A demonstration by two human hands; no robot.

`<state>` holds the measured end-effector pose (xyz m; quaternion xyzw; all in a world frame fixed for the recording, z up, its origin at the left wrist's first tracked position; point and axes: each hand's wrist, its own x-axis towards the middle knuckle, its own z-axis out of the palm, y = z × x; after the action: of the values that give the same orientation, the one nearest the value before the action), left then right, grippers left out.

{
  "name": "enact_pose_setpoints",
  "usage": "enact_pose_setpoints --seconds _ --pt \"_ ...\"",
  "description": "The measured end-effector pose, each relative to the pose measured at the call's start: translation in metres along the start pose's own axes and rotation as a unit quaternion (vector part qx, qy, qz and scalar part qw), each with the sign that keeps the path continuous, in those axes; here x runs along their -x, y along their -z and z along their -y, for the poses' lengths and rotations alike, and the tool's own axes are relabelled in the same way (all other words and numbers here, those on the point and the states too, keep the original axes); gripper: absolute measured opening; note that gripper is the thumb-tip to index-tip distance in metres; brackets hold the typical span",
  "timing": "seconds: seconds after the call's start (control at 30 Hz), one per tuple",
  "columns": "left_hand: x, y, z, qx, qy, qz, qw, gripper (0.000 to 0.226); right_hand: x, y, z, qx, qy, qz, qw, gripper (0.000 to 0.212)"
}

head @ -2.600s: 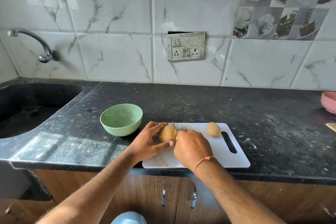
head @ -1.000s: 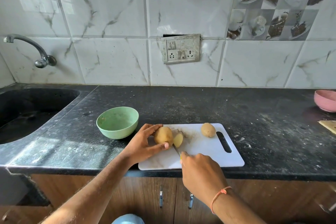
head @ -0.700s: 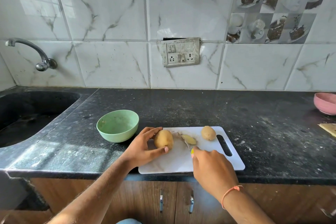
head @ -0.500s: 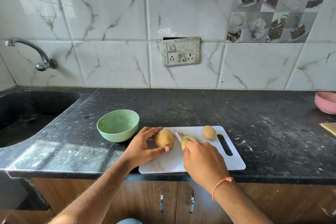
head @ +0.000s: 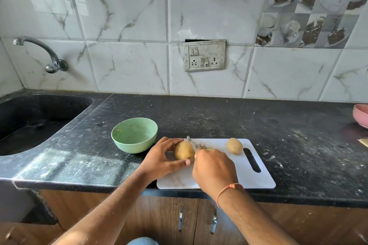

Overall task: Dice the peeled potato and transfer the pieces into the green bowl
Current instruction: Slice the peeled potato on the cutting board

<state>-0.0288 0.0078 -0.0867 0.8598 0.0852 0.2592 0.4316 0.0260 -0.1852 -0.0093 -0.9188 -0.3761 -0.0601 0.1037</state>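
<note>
A peeled yellow potato (head: pixel 183 151) stands on the white cutting board (head: pixel 258 177). My left hand (head: pixel 162 158) grips it between thumb and fingers from the left. My right hand (head: pixel 214 169) holds a small knife (head: pixel 191 143) whose blade lies against the potato's right side. The cut-off slice is hidden behind my right hand. A second potato (head: pixel 234 146) lies at the board's far right, near the handle slot. The green bowl (head: pixel 134 135) sits on the counter just left of the board, with only small specks inside.
The black stone counter (head: pixel 239 117) runs to a sink (head: pixel 29 117) with a tap (head: pixel 45 53) at the left. A pink bowl (head: pixel 361 115) and a pale flat object (head: pixel 364 142) sit at the right edge. Cabinet doors with handles (head: pixel 197 221) lie below.
My right hand cut a slice off the potato's right side, drew the knife back toward me, then brought it to the potato again. The slice fell flat on the board.
</note>
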Motion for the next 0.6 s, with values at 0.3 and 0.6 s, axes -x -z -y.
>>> enact_pose_setpoints --seconds 0.3,0.6 --pt "0.001 -0.003 0.002 -0.001 -0.002 -0.013 1.000 0.089 0.000 0.005 0.006 0.028 0.011 0.037 0.999 0.026" --pt "0.001 -0.002 0.000 -0.010 -0.005 -0.011 1.000 0.090 -0.013 0.010 0.009 0.057 0.041 0.042 0.997 0.029"
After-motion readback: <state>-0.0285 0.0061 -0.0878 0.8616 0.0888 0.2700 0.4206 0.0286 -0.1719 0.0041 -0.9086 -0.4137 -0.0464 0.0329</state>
